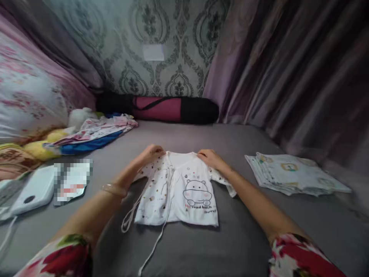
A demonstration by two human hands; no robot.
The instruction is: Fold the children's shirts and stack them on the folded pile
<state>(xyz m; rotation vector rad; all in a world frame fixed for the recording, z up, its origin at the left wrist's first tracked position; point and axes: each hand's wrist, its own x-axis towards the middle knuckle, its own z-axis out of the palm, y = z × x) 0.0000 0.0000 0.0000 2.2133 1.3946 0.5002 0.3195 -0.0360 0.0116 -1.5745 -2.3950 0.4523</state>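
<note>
A small white baby shirt (178,188) lies spread on the grey sheet in front of me, its neckline away from me. A hippo drawing and lettering mark its right panel; small prints cover the left one. White tie strings trail from it toward me and to the left. My left hand (152,153) pinches the shirt at its left shoulder. At the right shoulder, my right hand (208,157) has its fingers closed on the fabric. Both sleeves of the shirt lie partly behind my forearms.
Folded white printed cloths (296,173) are stacked at the right. On the left are a white device with a cable (36,190), a blurred-out packet (73,181) and a heap of clothes (100,132). A black and maroon bolster bag (158,109) lies along the patterned wall, near purple curtains (253,65).
</note>
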